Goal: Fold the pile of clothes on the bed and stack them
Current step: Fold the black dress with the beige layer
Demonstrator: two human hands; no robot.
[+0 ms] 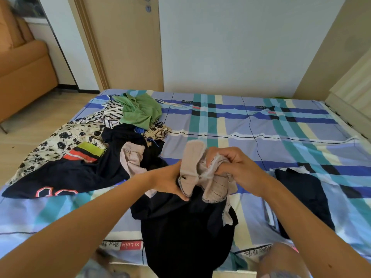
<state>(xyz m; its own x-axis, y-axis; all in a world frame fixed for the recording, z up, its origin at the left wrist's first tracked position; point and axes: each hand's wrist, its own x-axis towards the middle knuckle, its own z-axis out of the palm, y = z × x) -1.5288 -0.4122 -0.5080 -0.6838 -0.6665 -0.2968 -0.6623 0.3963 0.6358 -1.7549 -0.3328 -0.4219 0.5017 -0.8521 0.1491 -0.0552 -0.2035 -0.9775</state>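
Above the plaid sheet [261, 125] labelled "XI LIAN", left hand [168, 181] and right hand [230, 165] both clutch a beige garment [192, 157].

Clearance on bed: centre and far right open.
Bare sheet [261, 121] is passable between the unfolded pile [96, 137] covering the left side and the dark folded garment [305, 193] near right; a black garment [184, 233] drapes the front edge.

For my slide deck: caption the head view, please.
Left hand and right hand grip a beige garment above the plaid bed.
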